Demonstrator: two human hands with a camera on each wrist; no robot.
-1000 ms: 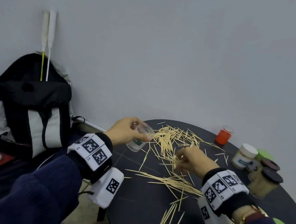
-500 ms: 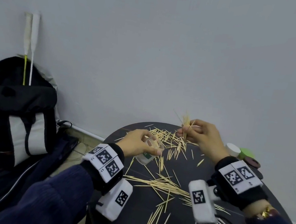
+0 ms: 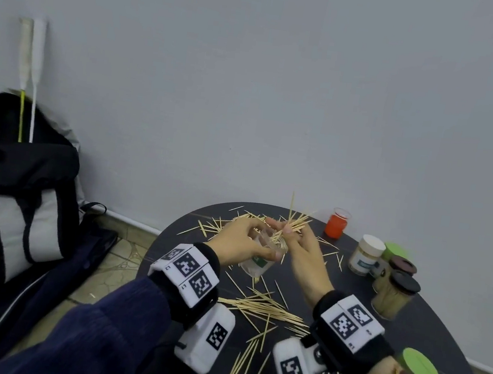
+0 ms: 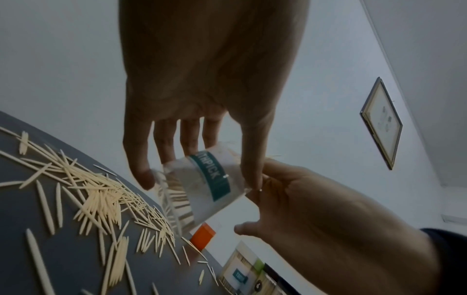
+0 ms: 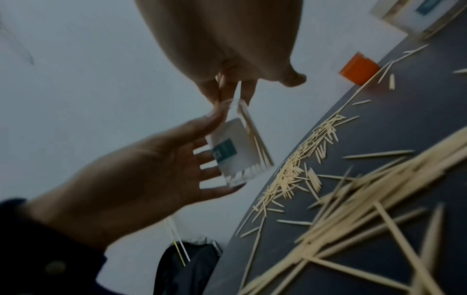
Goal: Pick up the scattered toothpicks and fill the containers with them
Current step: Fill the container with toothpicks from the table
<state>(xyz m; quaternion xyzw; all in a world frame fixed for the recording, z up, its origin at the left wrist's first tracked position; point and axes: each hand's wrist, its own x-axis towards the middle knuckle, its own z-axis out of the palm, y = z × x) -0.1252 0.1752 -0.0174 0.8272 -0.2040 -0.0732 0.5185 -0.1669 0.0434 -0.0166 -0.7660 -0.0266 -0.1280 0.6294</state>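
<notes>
My left hand (image 3: 263, 239) grips a clear plastic container (image 3: 257, 265) with a teal label, held tilted above the dark round table (image 3: 445, 335). Right beside it, my right hand (image 3: 286, 231) pinches a bundle of toothpicks (image 3: 297, 221) whose lower ends sit in the container's mouth. In the left wrist view the fingers (image 4: 141, 175) wrap the container (image 4: 202, 183), with a few toothpicks lying at its bottom. The right wrist view shows toothpicks (image 5: 252, 131) running down inside the container (image 5: 235, 151). Many loose toothpicks (image 3: 263, 308) lie scattered over the table.
At the table's right side stand an orange cup (image 3: 336, 227), a white-lidded jar (image 3: 365, 259) and two dark-lidded jars of toothpicks (image 3: 393, 297). A green lid (image 3: 420, 366) lies near the right edge. A black and grey backpack (image 3: 10, 187) sits on the floor at the left.
My right hand lifted a bundle of toothpicks off the table and brought it left to the container's mouth. My left hand moved the container inward to meet it.
</notes>
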